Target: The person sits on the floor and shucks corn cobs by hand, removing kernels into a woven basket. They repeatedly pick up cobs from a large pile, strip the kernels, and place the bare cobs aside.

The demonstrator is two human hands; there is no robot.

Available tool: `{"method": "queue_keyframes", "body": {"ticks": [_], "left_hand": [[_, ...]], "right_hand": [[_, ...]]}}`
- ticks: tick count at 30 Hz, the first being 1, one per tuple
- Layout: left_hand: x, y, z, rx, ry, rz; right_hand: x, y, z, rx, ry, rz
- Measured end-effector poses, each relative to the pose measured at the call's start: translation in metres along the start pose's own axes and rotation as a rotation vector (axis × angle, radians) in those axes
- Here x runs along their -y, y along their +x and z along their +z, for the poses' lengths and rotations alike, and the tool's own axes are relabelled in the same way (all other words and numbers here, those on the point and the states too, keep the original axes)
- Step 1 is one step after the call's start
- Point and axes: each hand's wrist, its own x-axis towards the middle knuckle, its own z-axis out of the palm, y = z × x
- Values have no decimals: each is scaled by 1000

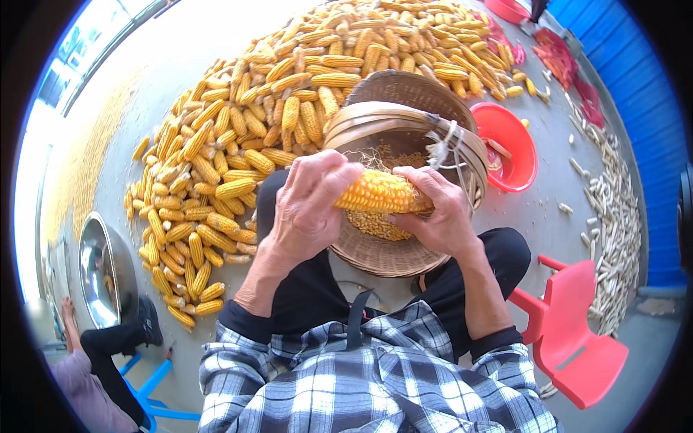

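Note:
Between my two hands an ear of corn point(381, 193) lies level, its yellow kernels facing up. My left hand point(307, 202) is closed round its left end, with the fingers bent over the top. The other end sits in my right hand point(442, 206), thumb and fingers wrapped about it. Below the ear stands a woven basket point(386, 263) between my knees, with a pale bent-wood handle point(375, 114) and a knot of white cloth strips point(446, 148) on it. Loose kernels point(379, 225) lie in the basket's bottom.
A big heap of corn ears point(238, 137) spreads ahead and to the left. At the right are a red basin point(516, 144), a red plastic chair point(581, 328) and a pile of bare cobs point(613, 216). A metal bowl point(101, 270) and a seated person point(94, 382) are at the left.

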Motion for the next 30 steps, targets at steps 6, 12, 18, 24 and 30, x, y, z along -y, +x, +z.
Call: {"method": "queue_keyframes", "body": {"ticks": [6,12,18,24,30], "left_hand": [[-19,-2,51,-45,-1160,-731],[-12,-26,73,-75,-1377,-964],[-12,-26,66,-88,-1268,-859],[-13,-37,66,71,-1215,-877],[-16,-62,97,209,-1351,-825]], "right_hand": [[-17,-24,10,-262,-265,36],[-16,-28,31,-183,-134,-9],[-27,-19,34,-185,433,271],[-24,4,44,-158,963,278],[-32,-3,60,-146,876,543]]}}
